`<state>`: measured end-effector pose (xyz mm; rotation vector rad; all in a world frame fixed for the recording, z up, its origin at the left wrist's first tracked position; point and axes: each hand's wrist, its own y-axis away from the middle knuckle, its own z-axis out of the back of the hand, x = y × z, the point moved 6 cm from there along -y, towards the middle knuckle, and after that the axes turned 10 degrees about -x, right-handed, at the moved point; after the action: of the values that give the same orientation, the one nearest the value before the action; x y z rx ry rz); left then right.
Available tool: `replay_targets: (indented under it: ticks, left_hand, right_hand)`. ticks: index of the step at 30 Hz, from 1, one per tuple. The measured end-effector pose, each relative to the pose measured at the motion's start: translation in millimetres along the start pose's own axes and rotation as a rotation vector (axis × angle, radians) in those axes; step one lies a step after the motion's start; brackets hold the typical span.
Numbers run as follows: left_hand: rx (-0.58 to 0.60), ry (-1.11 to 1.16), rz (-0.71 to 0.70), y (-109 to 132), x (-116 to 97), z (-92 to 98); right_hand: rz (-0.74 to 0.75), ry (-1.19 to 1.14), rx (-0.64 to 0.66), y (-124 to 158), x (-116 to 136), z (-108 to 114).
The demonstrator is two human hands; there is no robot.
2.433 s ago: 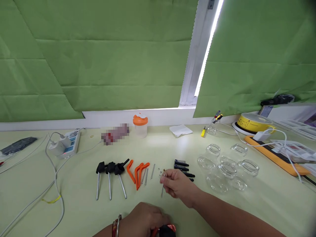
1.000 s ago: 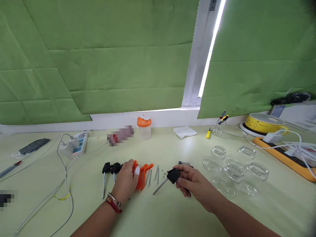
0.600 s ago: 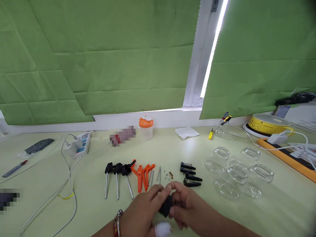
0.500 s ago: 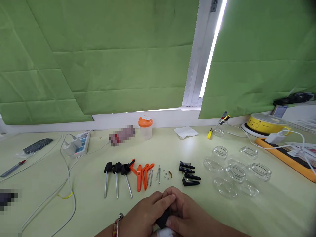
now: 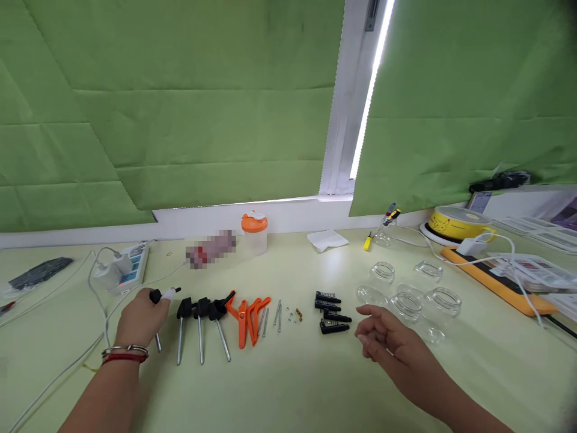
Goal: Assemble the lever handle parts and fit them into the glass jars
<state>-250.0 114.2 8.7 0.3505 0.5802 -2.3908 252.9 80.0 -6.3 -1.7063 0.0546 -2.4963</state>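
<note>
My left hand (image 5: pixel 140 315) is closed on a black-handled metal pin (image 5: pixel 157 296) at the left end of a row of three similar black-handled pins (image 5: pixel 198 310) lying on the pale green table (image 5: pixel 288 385). Beside them lie orange plastic levers (image 5: pixel 247 310), thin metal rods (image 5: pixel 277 313), tiny screws and nuts (image 5: pixel 295 314), and black toothed clips with springs (image 5: pixel 329 308). My right hand (image 5: pixel 387 340) hovers to the right of the black clips, fingers loosely spread and holding nothing.
Several clear glass jars (image 5: pixel 408 300) stand at the right. A power strip with cables (image 5: pixel 121 270), an orange-lidded cup (image 5: pixel 255 231), a white tissue (image 5: pixel 327 239), a small screwdriver (image 5: pixel 381 225), a yellow spool (image 5: pixel 457 222) and an orange board (image 5: pixel 496 279) lie further back.
Both hands were together near the table's front edge on a black-handled part. My left hand has carried it to the left end of the pin row; my right hand has let go and opened.
</note>
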Motion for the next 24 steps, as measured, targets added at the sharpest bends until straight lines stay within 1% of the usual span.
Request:
replay_targets:
  ticks: [1, 3, 6, 10, 14, 19, 24]
  left_hand:
    - [0.052, -0.068, 0.008, -1.4, 4.6, -13.3]
    - [0.078, -0.088, 0.008, -1.6, 6.4, -30.7]
    - [0.091, -0.09, -0.011, 0.6, 2.4, -43.5]
    - [0.092, -0.083, -0.036, 2.8, 0.7, -48.6]
    - [0.064, -0.063, -0.091, 6.1, -0.9, -51.2]
    - [-0.02, -0.071, -0.133, 11.9, -7.6, -57.4]
    - [-0.096, -0.036, -0.149, 14.4, -11.6, -62.6]
  right_hand:
    - [-0.004, 0.023, -0.025, 1.0, -5.1, 4.6]
    - [-0.006, 0.077, -0.057, 2.8, -14.8, 9.1]
    - [0.003, 0.157, -0.058, 4.1, -27.5, 6.6]
    - [0.022, 0.291, -0.072, 1.1, -38.2, 2.1]
    - [0.003, 0.35, -0.131, -4.9, -43.5, 7.7]
    - [-0.034, 0.377, -0.202, -8.9, -51.9, 18.9]
    - [-0.047, 0.37, -0.235, -11.1, -59.0, 22.9]
